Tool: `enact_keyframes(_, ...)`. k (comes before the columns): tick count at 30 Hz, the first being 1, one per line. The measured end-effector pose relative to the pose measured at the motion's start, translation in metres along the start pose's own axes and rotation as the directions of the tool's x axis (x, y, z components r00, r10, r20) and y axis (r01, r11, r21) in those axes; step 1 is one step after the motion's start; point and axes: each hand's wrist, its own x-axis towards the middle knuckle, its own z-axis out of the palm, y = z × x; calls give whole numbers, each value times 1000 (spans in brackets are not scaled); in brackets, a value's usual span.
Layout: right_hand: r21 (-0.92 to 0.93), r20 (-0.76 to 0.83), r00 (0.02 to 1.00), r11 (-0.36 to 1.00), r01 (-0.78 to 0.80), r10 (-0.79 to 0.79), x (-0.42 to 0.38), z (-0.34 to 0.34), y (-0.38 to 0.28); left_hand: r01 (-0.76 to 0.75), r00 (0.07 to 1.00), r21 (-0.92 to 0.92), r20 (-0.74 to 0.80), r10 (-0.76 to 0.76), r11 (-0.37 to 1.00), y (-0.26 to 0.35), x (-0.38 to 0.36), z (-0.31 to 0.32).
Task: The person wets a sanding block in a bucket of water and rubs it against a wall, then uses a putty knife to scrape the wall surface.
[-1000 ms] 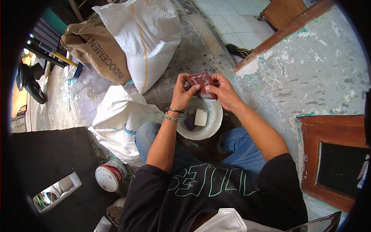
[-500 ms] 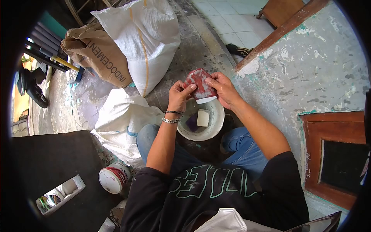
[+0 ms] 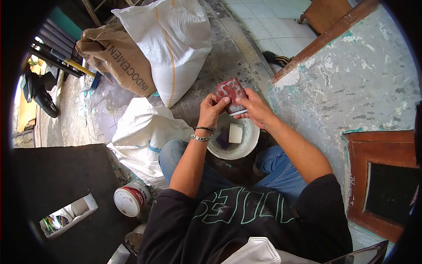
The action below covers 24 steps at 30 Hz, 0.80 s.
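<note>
Between my two hands is a folded piece of red sandpaper (image 3: 231,89), smeared with white residue and showing a pale lower edge. My left hand (image 3: 213,107) pinches its left side, thumb on top. The right side is gripped by my right hand (image 3: 256,107), also thumb on top, with fingers partly underneath. Just below them stands a round whitish basin (image 3: 240,154). A cream-coloured block (image 3: 236,133) and a dark purple piece (image 3: 223,140) lie inside it.
A white woven sack (image 3: 182,48) and a brown cement bag (image 3: 116,61) stand ahead to the left. Another white sack (image 3: 136,132) slumps beside my left knee. A paint can (image 3: 129,200) lies lower left. A brown wooden frame (image 3: 357,167) is at right.
The sandpaper has tilted in my hands, and its white lower edge now looks thinner. My right fingers have shifted further under it. The whole view has moved slightly.
</note>
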Motion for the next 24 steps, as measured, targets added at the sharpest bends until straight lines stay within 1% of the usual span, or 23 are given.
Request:
enact_keyframes(2,7,-15,1000,1000,22,-22,3,-2,3,103,994,32,-34,-102,994,2,-3,4)
enact_keyframes(3,12,-30,998,999,47,-47,3,0,2,105,994,32,-33,-104,994,2,-3,3)
enact_keyframes(5,40,-43,998,999,37,-35,0,3,-5,142,990,133,-11,-142,981,4,-1,-1)
enact_keyframes(6,66,-53,998,997,28,-24,-2,4,-7,143,990,132,-11,-143,981,5,1,-3)
enact_keyframes(7,66,-53,998,997,27,-23,1,1,-5,136,990,103,8,-138,985,5,3,-5)
enact_keyframes(9,-20,-9,989,989,145,-145,11,-4,-1,94,994,39,57,-96,995,7,5,-8)
enact_keyframes(10,-18,-12,990,989,144,-144,12,-5,-1,97,993,40,58,-99,994,7,7,-10)
enact_keyframes(12,-1,15,982,982,187,-187,12,-7,-3,79,994,-48,76,-75,996,4,10,-13)
enact_keyframes(14,22,1,983,983,182,-182,13,-7,-2,66,996,-18,61,-65,998,-3,11,-9)
enact_keyframes(16,47,-10,985,984,174,-174,16,-8,4,-2,996,68,-89,8,998,-7,8,1)
enact_keyframes(18,-185,-78,947,938,293,-311,25,-13,16,2,992,90,-127,9,996,-10,8,2)
enact_keyframes(19,-186,-75,950,941,284,-302,30,-18,19,-1,997,114,-78,10,993,-13,10,0)
enact_keyframes(20,-399,-109,920,864,307,-377,35,-23,22,-2,1000,139,-30,7,990,-16,12,-3)
enact_keyframes(21,-590,-126,884,750,297,-450,38,-27,25,-6,1000,154,-11,7,988,-11,11,-2)
enact_keyframes(22,-584,-130,894,762,280,-428,40,-29,28,16,1000,152,-26,-12,988,-7,8,-1)
enact_keyframes(24,-540,-124,901,790,291,-417,45,-31,27,-43,983,217,183,2,975,5,10,-1)
